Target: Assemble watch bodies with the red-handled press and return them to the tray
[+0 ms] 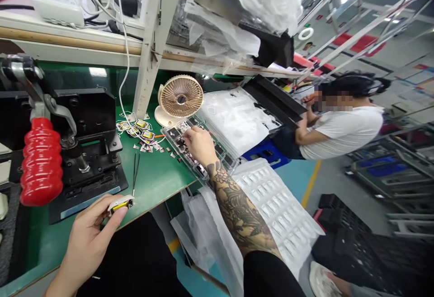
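My left hand (pixel 91 238) is closed around a small white housing (pixel 121 204) with a yellow part inside, above the table's front edge. My right hand (pixel 200 144) reaches over a clear plastic tray (pixel 203 177) of small dark and silvery parts. Its fingers are pinched together down among those parts, and whatever is between them is hidden. Tweezers (pixel 136 172) lie on the green table between my hands. Farther back sit several small yellow-and-white units with wires (pixel 137 129). Small loose pieces (pixel 149 148) are scattered in front of them.
A black press with a red handle (pixel 41 161) stands at the left. A beige fan (pixel 181 99) is behind the tray. White molded trays (pixel 281 211) lie at the right, below the table. A co-worker in a white shirt (pixel 342 129) sits farther right.
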Tool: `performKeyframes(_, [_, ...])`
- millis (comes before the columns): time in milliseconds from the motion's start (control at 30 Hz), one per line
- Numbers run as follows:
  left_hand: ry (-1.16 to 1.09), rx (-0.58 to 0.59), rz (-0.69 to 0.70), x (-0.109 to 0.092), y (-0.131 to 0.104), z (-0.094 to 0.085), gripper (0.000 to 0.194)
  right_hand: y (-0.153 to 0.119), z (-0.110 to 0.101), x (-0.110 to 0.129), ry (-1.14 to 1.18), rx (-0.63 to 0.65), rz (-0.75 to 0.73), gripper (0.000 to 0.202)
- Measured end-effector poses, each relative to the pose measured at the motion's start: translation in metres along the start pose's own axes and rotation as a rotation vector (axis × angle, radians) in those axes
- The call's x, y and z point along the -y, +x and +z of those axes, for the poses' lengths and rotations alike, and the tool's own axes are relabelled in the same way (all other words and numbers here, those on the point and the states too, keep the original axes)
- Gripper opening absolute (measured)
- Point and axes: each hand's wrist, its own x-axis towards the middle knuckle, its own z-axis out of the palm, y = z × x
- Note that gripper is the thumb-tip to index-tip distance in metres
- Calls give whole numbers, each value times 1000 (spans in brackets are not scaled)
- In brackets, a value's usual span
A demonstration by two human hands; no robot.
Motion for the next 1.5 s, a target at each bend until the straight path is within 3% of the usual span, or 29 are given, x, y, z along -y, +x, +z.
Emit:
performKeyframes(300, [34,27,0,-3,2,0,24,-6,9,-7,40,-94,-27,22])
performKeyframes(600, [-1,82,-52,-2,-1,-1,27,1,15,-23,329,-156,-107,15])
performKeyframes(767, [-60,76,-114,-7,2,2,34,-10,-7,-17,372,-294,-41,14])
performKeyframes(867, [-108,37,-150,-12,4,4,35,-34,-27,9,537,-379,-7,10])
performKeyframes(967, [-106,43,-169,-15,3,5,32,-66,-32,59,849,-426,-40,10])
performKeyframes(1100, [-45,92,-130,-17,2,4,29,-102,-14,135,1239,-360,-169,4])
performKeyframes(1200, [17,103,-93,-20,3,4,24,-111,4,173,1358,-362,-238,12])
performKeyframes(1300, [46,94,-72,-24,3,5,21,-109,16,186,1364,-335,-290,15])
performKeyframes(1500, [48,84,-76,-27,5,4,21,-109,15,171,1298,-156,-389,21])
